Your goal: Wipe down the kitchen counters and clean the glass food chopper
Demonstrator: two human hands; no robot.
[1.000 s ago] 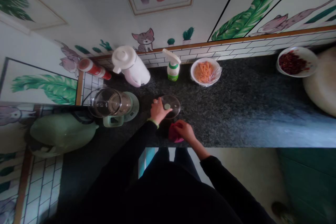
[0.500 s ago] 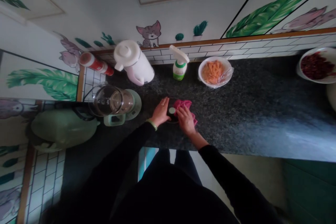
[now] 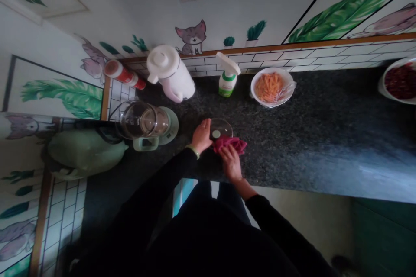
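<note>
A round clear glass lid (image 3: 225, 125) with a pale green knob lies on the dark counter in front of me. My left hand (image 3: 201, 137) steadies it at its left edge, thumb and fingers set around the rim. A crumpled magenta cloth (image 3: 239, 146) covers the near part of the lid. My right hand (image 3: 230, 161) presses on this cloth with bent fingers, which partly hide it. Left of my hands stands a glass kettle (image 3: 138, 119) with a pale green handle and base.
Along the wall stand a white jug (image 3: 177, 75), a spray bottle (image 3: 227, 81) and a bowl of orange strips (image 3: 271, 103) partly under plastic film. A red container (image 3: 125, 74) is in the corner, a green appliance (image 3: 86, 151) at left, a bowl of dark red pieces (image 3: 385, 88) at far right.
My right hand has drawn the cloth from the lid's right side down over its near edge, so more of the glass shows. My left hand stays at the left rim. The view has shifted slightly.
</note>
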